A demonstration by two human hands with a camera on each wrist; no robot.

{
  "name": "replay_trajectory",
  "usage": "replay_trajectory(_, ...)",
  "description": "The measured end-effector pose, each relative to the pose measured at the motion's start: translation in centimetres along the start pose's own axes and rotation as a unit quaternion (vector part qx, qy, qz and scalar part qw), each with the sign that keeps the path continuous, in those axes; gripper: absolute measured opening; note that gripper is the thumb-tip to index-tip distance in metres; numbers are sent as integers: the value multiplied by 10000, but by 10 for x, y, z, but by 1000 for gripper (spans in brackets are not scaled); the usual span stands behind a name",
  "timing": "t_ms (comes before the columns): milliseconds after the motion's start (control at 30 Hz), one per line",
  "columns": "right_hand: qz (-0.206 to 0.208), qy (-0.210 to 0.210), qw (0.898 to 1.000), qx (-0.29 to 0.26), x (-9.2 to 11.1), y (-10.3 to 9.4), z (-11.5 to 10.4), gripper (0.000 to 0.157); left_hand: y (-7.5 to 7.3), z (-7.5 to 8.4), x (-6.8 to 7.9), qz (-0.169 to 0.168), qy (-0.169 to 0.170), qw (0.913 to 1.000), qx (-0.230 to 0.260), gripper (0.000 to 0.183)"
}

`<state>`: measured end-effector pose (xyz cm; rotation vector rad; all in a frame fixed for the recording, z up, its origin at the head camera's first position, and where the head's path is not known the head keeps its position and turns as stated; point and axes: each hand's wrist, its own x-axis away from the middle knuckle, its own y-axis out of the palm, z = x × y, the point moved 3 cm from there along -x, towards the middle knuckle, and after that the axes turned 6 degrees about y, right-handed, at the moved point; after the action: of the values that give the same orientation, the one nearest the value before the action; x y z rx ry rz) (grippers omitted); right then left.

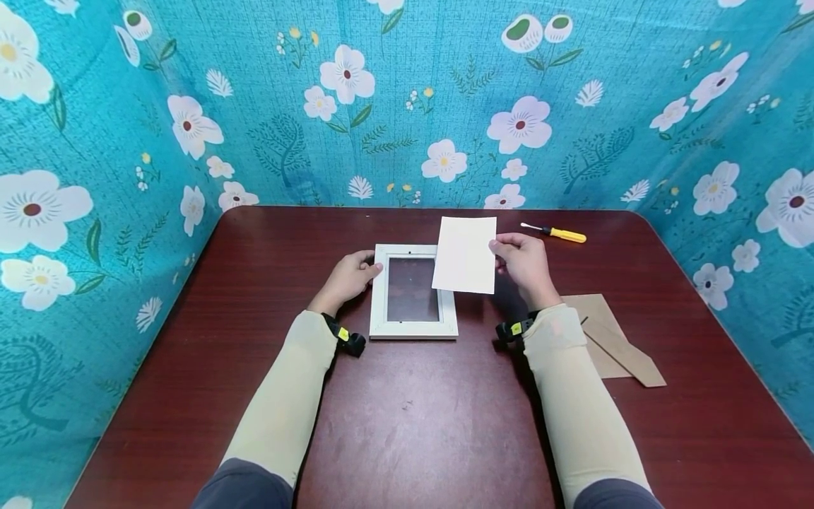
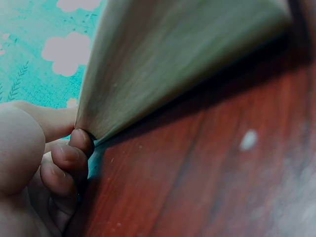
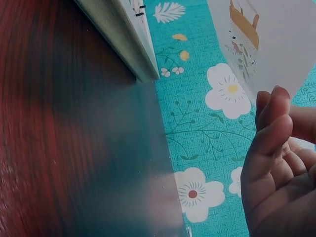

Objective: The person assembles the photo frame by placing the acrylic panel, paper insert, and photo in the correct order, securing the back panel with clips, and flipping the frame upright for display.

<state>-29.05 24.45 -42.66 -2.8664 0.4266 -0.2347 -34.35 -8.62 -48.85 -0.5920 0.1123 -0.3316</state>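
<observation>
A white picture frame [image 1: 413,329] is in the middle of the table, its opening showing a dark pane. My left hand [image 1: 348,280] grips its left side, thumb on top; in the left wrist view the fingers curl at a corner of the frame's side [image 2: 163,59]. Between thumb and fingers, my right hand [image 1: 526,266] pinches the right edge of a white sheet [image 1: 466,254]. That sheet hangs above the frame's right side and covers part of it. From the right wrist view, the underside of the sheet [image 3: 276,44] carries a printed drawing.
Behind the right hand lies a screwdriver [image 1: 567,235] with a yellow handle. A brown backing board [image 1: 588,311] with a stand leg [image 1: 626,353] is on the table beside the right forearm, which partly hides it. A flowered curtain [image 1: 394,106] borders the table's back and sides.
</observation>
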Motion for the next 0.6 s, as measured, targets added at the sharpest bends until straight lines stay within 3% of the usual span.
replay_trajectory(600, -197, -23, 9997, 125, -2, 18, 1, 23, -1, 2, 2, -62, -33, 10000, 19, 54)
